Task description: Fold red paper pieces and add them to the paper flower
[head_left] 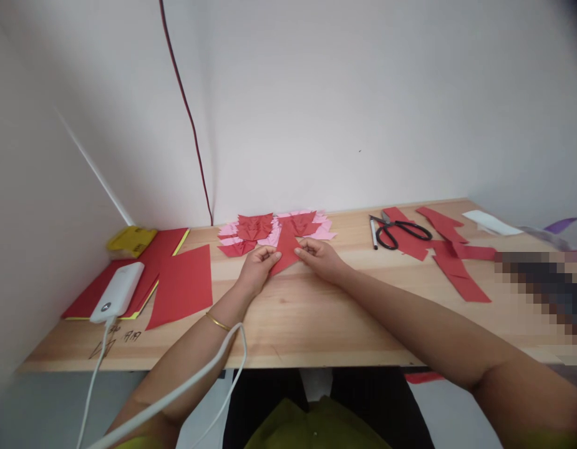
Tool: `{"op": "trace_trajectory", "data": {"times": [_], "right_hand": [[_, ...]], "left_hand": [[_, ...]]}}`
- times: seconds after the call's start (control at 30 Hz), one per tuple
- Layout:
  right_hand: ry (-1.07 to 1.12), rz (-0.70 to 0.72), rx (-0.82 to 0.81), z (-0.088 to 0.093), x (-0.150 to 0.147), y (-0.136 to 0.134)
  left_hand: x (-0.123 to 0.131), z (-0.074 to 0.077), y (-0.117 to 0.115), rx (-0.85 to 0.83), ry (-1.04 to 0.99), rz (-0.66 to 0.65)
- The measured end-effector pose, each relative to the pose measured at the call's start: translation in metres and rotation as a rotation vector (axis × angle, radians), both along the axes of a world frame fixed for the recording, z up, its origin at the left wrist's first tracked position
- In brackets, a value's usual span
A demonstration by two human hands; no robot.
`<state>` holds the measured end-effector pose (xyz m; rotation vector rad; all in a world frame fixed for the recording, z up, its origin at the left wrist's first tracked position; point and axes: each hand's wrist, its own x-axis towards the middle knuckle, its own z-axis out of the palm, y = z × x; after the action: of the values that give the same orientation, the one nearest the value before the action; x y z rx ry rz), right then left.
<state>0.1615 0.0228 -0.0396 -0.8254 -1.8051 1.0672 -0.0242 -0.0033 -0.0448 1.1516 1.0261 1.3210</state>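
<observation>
Both hands pinch one piece of red paper (286, 251), raised a little in front of the middle of the table. My left hand (257, 268) grips its left edge between thumb and fingers, and my right hand (322, 259) grips the right edge the same way. Just behind it lie folded red paper pieces (255, 227) and folded pink paper pieces (326, 227) in overlapping groups. The held paper covers part of them. Whether it has a crease, I cannot tell.
Black-handled scissors (400, 232) and a pen (373, 234) lie at the right, beside red paper scraps (459, 271) and a white strip (491, 222). At the left are a red sheet (185, 287), a white power bank (118, 292) with a cable (98, 368), and a yellow packet (131, 242).
</observation>
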Motion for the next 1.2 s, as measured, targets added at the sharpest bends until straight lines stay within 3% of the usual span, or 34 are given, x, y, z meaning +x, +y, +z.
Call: {"op": "trace_trajectory", "data": {"times": [0.13,0.27,0.37,0.5,0.63,0.77,0.87,1.03,1.2], "right_hand": [[-0.006,0.021,-0.066,0.0,0.003,0.004],[-0.054,0.062,-0.159,0.002,0.004,0.011],[-0.004,0.064,-0.187,0.001,0.001,0.014],[0.109,-0.024,-0.143,-0.005,-0.005,0.014],[0.118,-0.019,-0.097,-0.009,-0.006,0.015],[0.146,-0.056,-0.062,-0.011,-0.007,0.018],[0.157,-0.008,-0.05,-0.012,-0.008,0.019],[0.135,0.072,0.012,-0.005,-0.005,0.016],[0.084,0.065,0.062,-0.001,-0.004,0.013]], "left_hand": [[0.002,0.002,0.002,-0.062,-0.025,-0.018],[0.007,0.013,0.004,-0.239,-0.079,0.016],[0.014,0.021,0.006,-0.223,-0.086,0.064],[0.021,0.021,0.01,-0.081,-0.108,0.135],[0.021,0.014,0.017,-0.039,-0.114,0.1],[0.016,0.009,0.021,-0.045,-0.148,0.062],[0.012,0.008,0.02,-0.053,-0.155,0.036],[0.012,0.015,0.015,-0.121,-0.193,0.026],[0.01,0.021,0.011,-0.199,-0.164,-0.041]]}}
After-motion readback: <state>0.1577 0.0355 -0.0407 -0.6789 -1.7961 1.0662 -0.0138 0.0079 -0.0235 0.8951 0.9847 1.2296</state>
